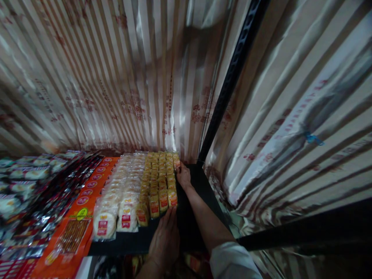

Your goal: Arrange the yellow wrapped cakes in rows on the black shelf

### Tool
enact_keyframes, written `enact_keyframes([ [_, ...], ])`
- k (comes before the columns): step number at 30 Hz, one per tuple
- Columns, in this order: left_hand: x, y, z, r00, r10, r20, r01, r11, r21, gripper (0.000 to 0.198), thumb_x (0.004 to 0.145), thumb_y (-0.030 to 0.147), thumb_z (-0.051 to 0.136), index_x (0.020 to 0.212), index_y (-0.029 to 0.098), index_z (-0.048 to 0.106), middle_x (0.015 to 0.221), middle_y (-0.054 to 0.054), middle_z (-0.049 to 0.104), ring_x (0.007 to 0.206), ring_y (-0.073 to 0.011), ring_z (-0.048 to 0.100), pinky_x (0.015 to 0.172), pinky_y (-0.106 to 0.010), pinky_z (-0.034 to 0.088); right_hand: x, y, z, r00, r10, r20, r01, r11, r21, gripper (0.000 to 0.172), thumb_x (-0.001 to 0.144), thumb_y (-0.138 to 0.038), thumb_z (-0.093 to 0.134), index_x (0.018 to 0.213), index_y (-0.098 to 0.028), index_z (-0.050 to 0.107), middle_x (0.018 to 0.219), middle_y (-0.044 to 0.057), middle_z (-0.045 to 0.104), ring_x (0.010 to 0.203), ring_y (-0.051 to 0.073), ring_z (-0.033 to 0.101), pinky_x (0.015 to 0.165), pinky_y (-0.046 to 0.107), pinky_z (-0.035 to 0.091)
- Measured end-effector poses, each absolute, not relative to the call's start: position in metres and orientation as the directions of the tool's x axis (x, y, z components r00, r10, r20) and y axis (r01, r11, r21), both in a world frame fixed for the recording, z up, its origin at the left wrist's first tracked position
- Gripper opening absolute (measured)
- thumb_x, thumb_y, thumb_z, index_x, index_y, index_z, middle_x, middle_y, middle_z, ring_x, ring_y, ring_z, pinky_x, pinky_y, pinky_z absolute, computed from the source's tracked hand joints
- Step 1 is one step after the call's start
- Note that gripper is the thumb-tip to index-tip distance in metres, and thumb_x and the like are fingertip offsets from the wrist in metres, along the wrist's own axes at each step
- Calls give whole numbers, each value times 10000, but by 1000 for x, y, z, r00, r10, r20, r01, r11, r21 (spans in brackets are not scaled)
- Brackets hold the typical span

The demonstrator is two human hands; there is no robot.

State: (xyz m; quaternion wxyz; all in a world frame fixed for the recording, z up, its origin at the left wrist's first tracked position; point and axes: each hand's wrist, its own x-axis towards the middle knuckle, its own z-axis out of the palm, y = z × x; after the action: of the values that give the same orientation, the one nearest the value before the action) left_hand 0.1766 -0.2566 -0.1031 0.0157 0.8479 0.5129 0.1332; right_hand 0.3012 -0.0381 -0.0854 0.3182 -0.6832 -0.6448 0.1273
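My left hand (166,236) lies at the front of a block of small yellow-wrapped snack packets (162,174). Its fingers are stretched out side by side, with the tips against the front packet of the rightmost row. At the far end of that same row, my right hand (184,176) has its bent fingers closed on the last yellow snack packet (176,159); part of the grip is hidden. Left of the yellow packets stand two rows of round white crackers in clear wrappers (128,213), packed upright front to back.
Orange snack bags (87,193) overlap in a line further left, beside dark shiny packets (64,186) and white packets (26,172). All rest on a black shelf (200,205). A black metal post (226,89) rises at the back corner, before striped plastic sheeting (145,77).
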Motion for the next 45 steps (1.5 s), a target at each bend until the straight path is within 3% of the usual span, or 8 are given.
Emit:
enact_keyframes([
  [6, 178, -257, -103, 439, 872, 219, 866, -475, 157, 596, 845, 161, 353, 1426, 100, 239, 1476, -108, 315, 1357, -257, 288, 989, -387, 424, 297, -38, -85, 150, 956, 252, 800, 33, -599, 400, 850, -151, 436, 1238, -146, 534, 1083, 93, 670, 1008, 192, 590, 933, 296, 378],
  [20, 178, -257, -101, 456, 853, 255, 873, -485, 62, 553, 842, 172, 360, 1388, 91, 337, 1459, -120, 350, 1346, -259, 311, 961, -389, 428, 292, -33, -91, 186, 940, 285, 769, 41, -638, 378, 830, -171, 454, 1190, -130, 566, 1141, 113, 647, 1073, 215, 563, 971, 336, 357],
  [29, 178, -257, -97, 462, 852, 248, 867, -492, 75, 512, 893, 276, 356, 1367, 86, 384, 1445, -119, 372, 1337, -258, 329, 978, -361, 418, 300, -38, -87, 306, 928, 212, 610, -20, -792, 367, 779, -241, 541, 1131, -138, 556, 1030, 98, 672, 951, 211, 595, 849, 314, 453],
  [33, 177, -258, -97, 467, 862, 195, 865, -491, 100, 529, 882, 251, 348, 1385, 89, 350, 1463, -110, 342, 1354, -246, 303, 999, -355, 410, 301, -50, -80, 319, 913, 253, 576, 25, -817, 401, 769, -280, 547, 1139, -125, 549, 1082, 120, 645, 1008, 229, 558, 893, 350, 436],
  [39, 177, -260, -97, 489, 854, 177, 855, -509, 96, 488, 892, 236, 321, 1350, 95, 413, 1457, -118, 357, 1365, -252, 280, 999, -381, 403, 304, -132, -60, 373, 873, 315, 366, 173, -914, 405, 844, -396, 426, 1147, -137, 498, 1146, 146, 592, 998, 200, 579, 859, 323, 464],
  [42, 174, -259, -92, 491, 851, 185, 855, -511, 85, 464, 911, 244, 297, 1320, 82, 447, 1446, -128, 375, 1358, -255, 290, 1019, -388, 378, 305, -207, -63, 402, 888, 223, 271, 118, -955, 351, 864, -442, 399, 1072, -172, 484, 935, 98, 634, 810, 176, 624, 704, 281, 502],
  [45, 171, -263, -89, 508, 837, 201, 832, -538, 138, 435, 912, 227, 311, 1296, 92, 466, 1400, -121, 442, 1340, -230, 318, 1030, -368, 369, 308, -282, -78, 309, 940, 147, 366, 25, -930, 307, 886, -451, 352, 935, -197, 516, 731, 44, 612, 667, 174, 597, 642, 286, 498],
])
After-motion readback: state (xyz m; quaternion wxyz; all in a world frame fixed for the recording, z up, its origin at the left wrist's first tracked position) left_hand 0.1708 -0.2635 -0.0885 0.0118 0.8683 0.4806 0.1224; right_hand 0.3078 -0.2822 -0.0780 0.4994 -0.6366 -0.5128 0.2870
